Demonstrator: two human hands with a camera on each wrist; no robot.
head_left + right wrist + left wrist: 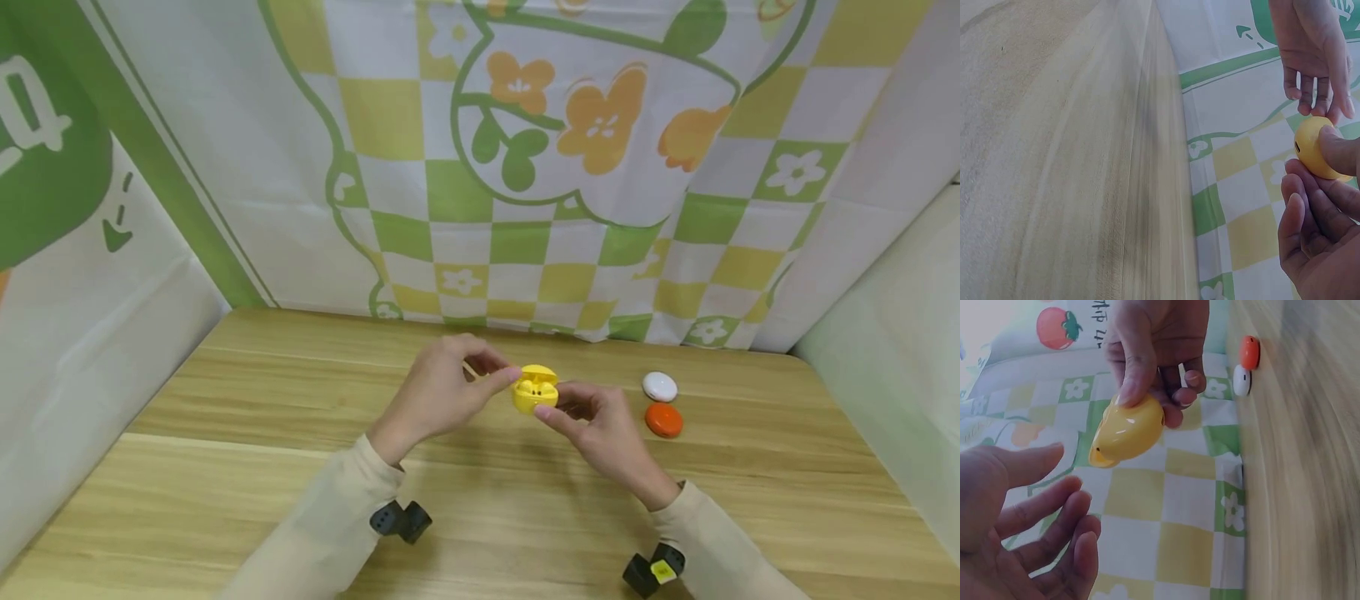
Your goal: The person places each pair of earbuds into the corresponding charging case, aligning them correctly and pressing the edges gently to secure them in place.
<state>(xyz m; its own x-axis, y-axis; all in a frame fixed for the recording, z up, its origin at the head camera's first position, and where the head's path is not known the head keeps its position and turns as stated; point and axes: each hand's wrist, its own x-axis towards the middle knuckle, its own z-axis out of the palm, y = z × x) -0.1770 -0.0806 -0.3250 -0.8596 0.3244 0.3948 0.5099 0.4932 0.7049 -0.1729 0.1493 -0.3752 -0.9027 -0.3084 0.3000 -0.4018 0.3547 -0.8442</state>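
A small round yellow earbud case [536, 403] is held above the table with its lid up, and yellow earbuds [527, 388] show inside it. My right hand [600, 425] pinches the case between thumb and fingers. Beside the lid is my left hand [450, 387], its fingertips close to the case in the head view. In the left wrist view a gap lies between the left fingers [1066, 512] and the yellow case [1130, 431]. The case's rounded side with a small dark slot faces the right wrist view.
To the right on the wooden table [300, 492] lie a white round case [660, 386] and an orange round case [664, 420], side by side. A checkered, flowered cloth [465, 192] hangs behind the table's far edge.
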